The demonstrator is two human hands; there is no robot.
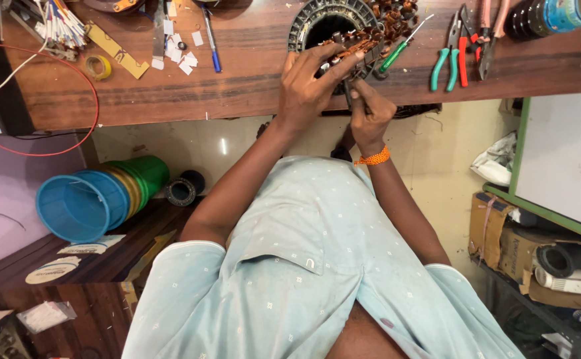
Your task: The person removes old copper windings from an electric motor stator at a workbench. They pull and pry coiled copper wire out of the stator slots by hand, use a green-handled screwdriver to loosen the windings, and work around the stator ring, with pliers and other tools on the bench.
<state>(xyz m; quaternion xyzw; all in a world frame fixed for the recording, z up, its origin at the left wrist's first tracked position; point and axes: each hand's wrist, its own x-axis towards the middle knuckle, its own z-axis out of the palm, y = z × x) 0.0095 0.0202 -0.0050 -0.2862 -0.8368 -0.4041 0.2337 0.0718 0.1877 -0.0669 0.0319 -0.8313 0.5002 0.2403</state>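
Stator: round grey metal motor stator with copper windings [343, 26] lies on the brown wooden counter [237, 80], far of both hands | Left hand [307, 83]: nearer, fingers clamped on the winding edge | Right hand [370, 116]: just behind, fingers closed on a thin dark tool [347, 92] pointing far, into the windings.

Bright, even daylight falls across the tabletop [237, 73], with soft shadows below its near edge. A small glare spot shines on the floor [223, 145] beneath. Edges bend from wide-angle distortion; focus is sharp.
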